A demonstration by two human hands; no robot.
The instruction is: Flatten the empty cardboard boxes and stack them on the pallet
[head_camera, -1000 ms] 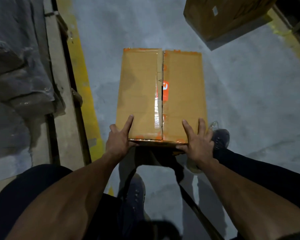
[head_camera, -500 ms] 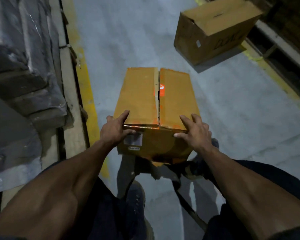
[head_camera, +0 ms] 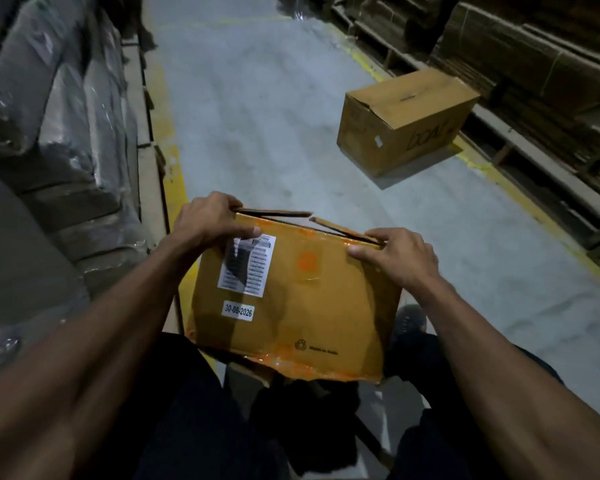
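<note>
Cardboard box (head_camera: 309, 299) gripped by left hand (head_camera: 205, 221), right hand (head_camera: 400, 254), flaps ajar

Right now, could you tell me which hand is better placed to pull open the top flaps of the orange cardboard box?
Left, probably. The left hand curls over the orange cardboard box right at its lifted flap; the right hand grips the far corner, suited to steadying.

Matt orange-brown cardboard box (head_camera: 291, 299) with a glossy white paper label (head_camera: 246, 265) and shiny tape along its edges. Plain brown corrugated cardboard carton (head_camera: 406, 123) on rough, matt grey concrete floor (head_camera: 257, 116). Crinkled glossy plastic wrap (head_camera: 66, 98) over stacked goods.
</note>
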